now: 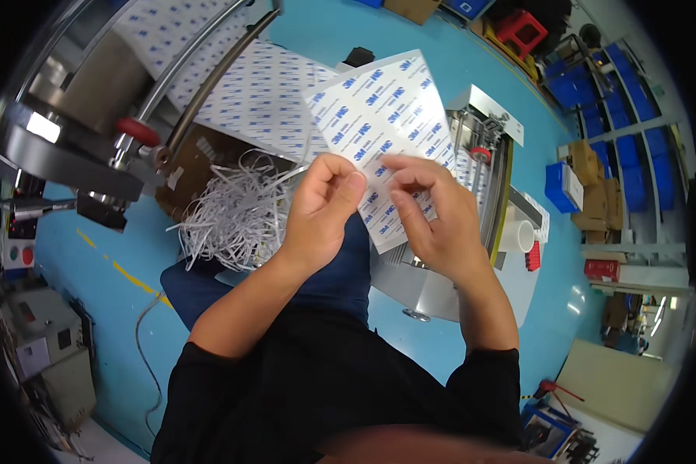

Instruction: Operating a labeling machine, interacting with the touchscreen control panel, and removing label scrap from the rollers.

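Note:
A white sheet of backing paper [410, 100] with a repeated blue print is held up at chest height, tilted. My left hand [323, 203] pinches its left edge between thumb and bent fingers. In front of the sheet's lower right part is my right hand [441, 213], its thumb and fingers curved but apart. Whether its fingertips touch the sheet, I cannot tell. Beyond my left hand, a wide web of similar printed paper [243, 100] stretches from the metal machine. Below that web, a tangled heap of thin white strips [236, 213] fills a brown box [179, 182].
A machine with bent metal bars and a red-collared roller [138, 131] stands at left. To the right is a metal bench machine [491, 147], with a white cup [516, 236] beside it. Shelves with blue bins [634, 158] line the right. A red stool [522, 32] stands farther back.

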Tool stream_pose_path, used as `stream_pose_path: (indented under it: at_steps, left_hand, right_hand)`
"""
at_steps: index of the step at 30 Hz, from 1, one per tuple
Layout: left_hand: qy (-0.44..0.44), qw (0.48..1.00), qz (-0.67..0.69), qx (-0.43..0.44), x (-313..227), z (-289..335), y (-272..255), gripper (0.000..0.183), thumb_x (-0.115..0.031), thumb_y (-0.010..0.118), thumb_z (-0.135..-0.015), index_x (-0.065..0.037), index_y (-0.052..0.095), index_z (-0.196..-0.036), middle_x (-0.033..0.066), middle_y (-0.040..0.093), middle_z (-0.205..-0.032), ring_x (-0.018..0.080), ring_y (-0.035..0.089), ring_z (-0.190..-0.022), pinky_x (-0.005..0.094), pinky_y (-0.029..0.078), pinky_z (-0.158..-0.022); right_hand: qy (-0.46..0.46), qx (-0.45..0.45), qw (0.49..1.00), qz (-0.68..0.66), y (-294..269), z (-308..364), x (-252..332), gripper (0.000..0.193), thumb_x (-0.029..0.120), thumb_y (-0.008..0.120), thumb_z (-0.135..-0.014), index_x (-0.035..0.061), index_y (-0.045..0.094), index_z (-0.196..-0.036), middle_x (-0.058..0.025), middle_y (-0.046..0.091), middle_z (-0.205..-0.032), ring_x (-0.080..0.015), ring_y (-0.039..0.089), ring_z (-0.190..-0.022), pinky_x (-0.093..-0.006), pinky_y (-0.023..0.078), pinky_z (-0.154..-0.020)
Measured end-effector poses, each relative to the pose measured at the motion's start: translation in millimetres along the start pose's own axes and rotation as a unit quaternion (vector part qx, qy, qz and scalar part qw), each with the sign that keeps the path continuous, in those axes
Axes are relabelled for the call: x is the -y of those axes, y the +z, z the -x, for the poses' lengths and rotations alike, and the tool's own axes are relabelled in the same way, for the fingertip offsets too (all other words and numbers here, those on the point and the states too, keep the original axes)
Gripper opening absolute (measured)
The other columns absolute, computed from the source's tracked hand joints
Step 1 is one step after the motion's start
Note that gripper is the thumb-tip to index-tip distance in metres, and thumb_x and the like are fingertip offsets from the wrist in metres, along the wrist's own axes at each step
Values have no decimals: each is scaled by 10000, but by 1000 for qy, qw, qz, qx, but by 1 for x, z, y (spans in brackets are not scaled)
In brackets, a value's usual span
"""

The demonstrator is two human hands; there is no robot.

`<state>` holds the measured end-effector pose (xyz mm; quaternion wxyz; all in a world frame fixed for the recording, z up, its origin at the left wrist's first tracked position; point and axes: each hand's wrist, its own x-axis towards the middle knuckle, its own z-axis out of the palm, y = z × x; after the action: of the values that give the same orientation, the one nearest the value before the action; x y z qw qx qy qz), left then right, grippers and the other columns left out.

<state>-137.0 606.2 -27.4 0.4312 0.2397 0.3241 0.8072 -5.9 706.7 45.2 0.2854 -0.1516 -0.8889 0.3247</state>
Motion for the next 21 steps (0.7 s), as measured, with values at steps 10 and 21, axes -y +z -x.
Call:
stream_pose_path:
  at_steps: [10, 21]
  left_hand:
    - [-14, 999, -5, 46, -32, 4, -27, 131, -155, 548, -974, -29, 524, -950, 22, 610, -869, 41, 538, -757, 198, 441, -681]
    - [86, 929, -359, -32, -44, 19, -40, 140, -138, 636, -839, 2, 635, -831, 152, 654, -755, 241, 646, -679, 339, 491, -624]
  right_hand:
    - [242, -155, 897, -336, 6, 8, -5, 430, -24, 622, -841, -110, 439, -1220, -182, 645, -1080, -182, 641, -954, -280, 492, -892]
    - [196, -174, 931, -253, 27, 29, -14, 335, -40, 578, -866, -51, 508, -1193, -158, 617, -1147, -204, 612, -1007, -324, 460, -930]
